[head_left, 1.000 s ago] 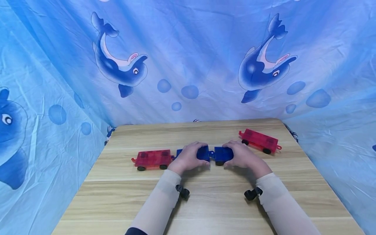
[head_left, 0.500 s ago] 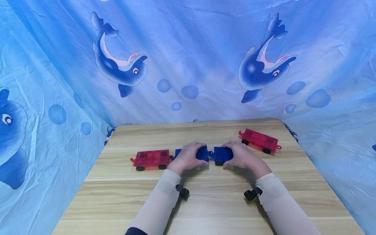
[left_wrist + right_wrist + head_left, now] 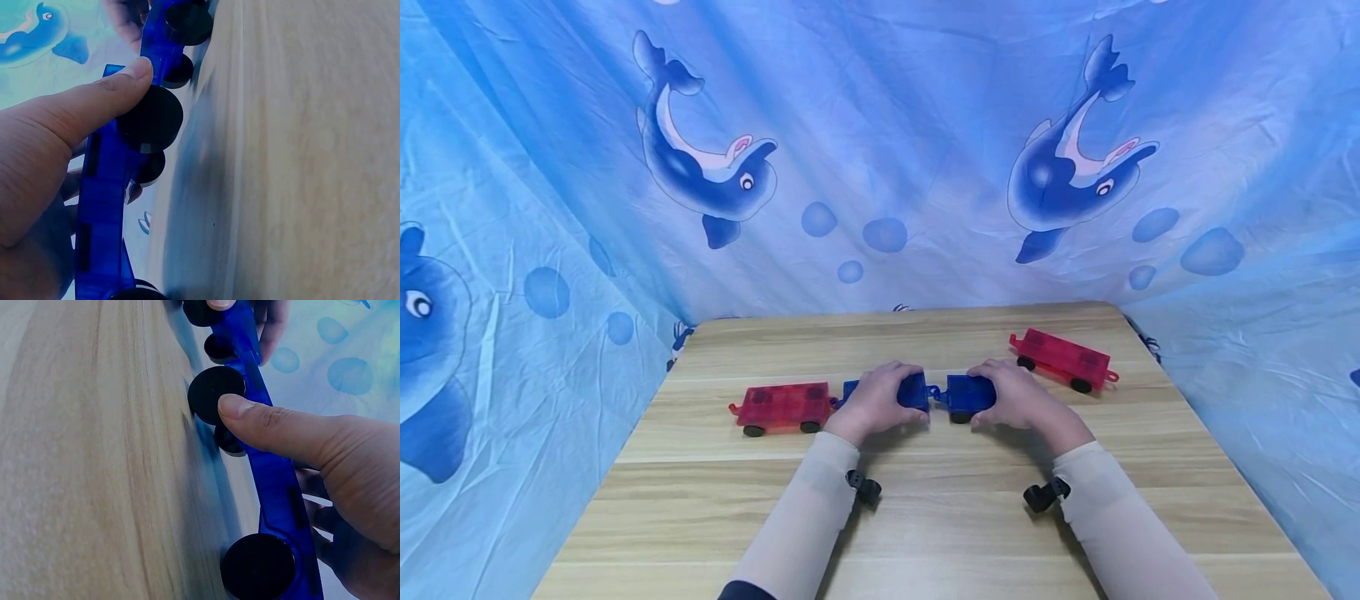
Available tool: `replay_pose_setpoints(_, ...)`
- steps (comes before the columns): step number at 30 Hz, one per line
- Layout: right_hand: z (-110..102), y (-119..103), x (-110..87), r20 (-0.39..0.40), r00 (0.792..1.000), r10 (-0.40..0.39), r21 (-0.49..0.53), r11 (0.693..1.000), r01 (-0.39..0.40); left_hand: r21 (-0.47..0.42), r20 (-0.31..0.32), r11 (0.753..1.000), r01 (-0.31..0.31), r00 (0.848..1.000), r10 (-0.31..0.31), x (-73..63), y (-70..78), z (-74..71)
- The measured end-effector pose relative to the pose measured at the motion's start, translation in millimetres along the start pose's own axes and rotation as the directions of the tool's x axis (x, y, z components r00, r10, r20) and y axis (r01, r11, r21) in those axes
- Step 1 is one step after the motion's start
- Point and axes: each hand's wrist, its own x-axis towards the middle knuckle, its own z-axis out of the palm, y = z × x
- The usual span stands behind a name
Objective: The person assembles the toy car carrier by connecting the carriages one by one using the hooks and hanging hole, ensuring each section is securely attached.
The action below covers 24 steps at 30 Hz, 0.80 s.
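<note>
In the head view, my left hand grips a blue see-through toy train car with black wheels, mostly covered by the hand. My right hand holds a second blue toy train car from above, its right part hidden. Their couplings overlap in the narrow gap between the two hands. Behind the left car, a red toy train car stands in line, its right end at the blue car's coupling. In the left wrist view the thumb presses beside a wheel; the right thumb touches another wheel's edge.
Another red toy train car stands at an angle at the back right of the wooden table. A blue dolphin-print curtain hangs behind and along both sides. A small black camera sits on each wrist.
My left hand has slid slightly left with its blue car, and the left red car has moved left too. The gap between the blue cars is a little wider. My right hand has stayed put.
</note>
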Motion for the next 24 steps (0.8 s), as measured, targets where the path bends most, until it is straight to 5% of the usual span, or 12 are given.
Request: replay_pose_setpoints(24,0.3,-1.4,-0.6,0.001,1.000,-0.013,0.002,1.000,0.013,0.073,0.018,0.997,-0.026,1.000,0.025,1.5,-1.3,6.6)
